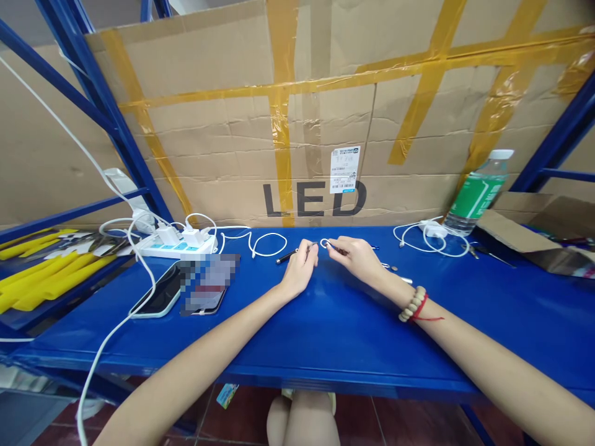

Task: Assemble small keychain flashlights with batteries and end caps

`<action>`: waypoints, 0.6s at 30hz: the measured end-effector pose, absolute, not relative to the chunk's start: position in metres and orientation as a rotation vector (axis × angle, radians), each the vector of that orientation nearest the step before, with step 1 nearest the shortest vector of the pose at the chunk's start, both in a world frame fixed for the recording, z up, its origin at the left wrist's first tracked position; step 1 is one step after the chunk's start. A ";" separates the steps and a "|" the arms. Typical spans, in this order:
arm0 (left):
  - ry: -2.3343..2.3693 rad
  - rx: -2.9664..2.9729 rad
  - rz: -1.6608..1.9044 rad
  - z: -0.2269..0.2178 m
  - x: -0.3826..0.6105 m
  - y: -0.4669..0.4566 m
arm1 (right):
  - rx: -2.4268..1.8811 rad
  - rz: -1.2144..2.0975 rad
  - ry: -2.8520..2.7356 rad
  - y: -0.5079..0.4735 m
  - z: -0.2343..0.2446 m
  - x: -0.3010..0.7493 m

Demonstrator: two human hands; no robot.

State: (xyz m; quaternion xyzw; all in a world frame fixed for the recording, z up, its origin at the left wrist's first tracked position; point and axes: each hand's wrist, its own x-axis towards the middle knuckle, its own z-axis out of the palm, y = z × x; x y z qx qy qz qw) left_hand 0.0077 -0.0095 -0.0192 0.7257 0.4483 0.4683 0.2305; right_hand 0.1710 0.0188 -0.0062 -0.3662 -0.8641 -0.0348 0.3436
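While the two hands all but meet, a white ring fills the narrow gap

Where the fingertips face each other over the far part of the blue counter (311,334), the relation that counts is short and nearly sideways. The white ring (321,243) lies at the tips of the right hand (356,254), which looks closed on its edge in a pinch, so that hand is the nearer one. The left hand (301,269) sits just beyond the ring's other side, not touching the right, its fingers curled and closed around what seems to be a black pen-like rod (286,256).

The rod's butt sticks out to the left of the fist; its long axis slants up and rightward through the grip. A small dark tip shows past the fingers, in line with that butt and probably part of it, which would leave the rod aimed roughly at the ring. Whether tip and ring touch is too small to tell, though a slight gap seems likelier. Behind both, the cardboard (223,148) rises close by.
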 end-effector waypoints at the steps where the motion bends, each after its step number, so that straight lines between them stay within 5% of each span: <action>1: 1.221 2.014 1.282 -0.020 0.007 -0.009 | -0.948 -0.107 -2.210 0.018 -0.006 0.171; 18: 1.242 2.162 1.187 -0.026 0.009 -0.005 | -1.042 -0.231 -2.245 0.009 -0.002 0.168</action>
